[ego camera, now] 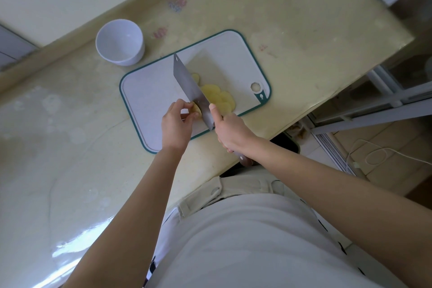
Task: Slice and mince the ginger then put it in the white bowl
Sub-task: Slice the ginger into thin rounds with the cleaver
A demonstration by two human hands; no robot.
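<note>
— Starting at the left, what stands on the surface [304,30]?
— A white bowl [119,42], upright. It sits just past the far left corner of the board [145,93], near it but not touching.
— And the board?
— White with a green rim, lying askew close to the front edge of the surface.
— Where is the left hand [176,125]?
— Over the near side of the board. Its fingers [184,103] are curled, and the tips pinch a small stub of ginger [196,110] and hold it down on the board.
— So where is the ginger?
— On the board, all of it that shows. The stub sits under the left fingertips, touching the left face of the knife [191,91].
— How does the knife stand?
— It is a broad cleaver, up on edge, with its cutting edge down at the stub and its far end pointing away from the person.
— What lies to the right of it?
— Thin, round, pale yellow slices [219,99], overlapping one another on the board just beside the knife. One more slice lies apart from them, farther along the knife.
— And the right hand [231,132]?
— It grips the handle [245,160], whose end shows below the wrist. One finger lies straight against the right face of the knife, and the others are curled tight round the handle.
— Anything farther right?
— A white cable [374,154] looped on the floor [397,170], well apart from the board.
</note>
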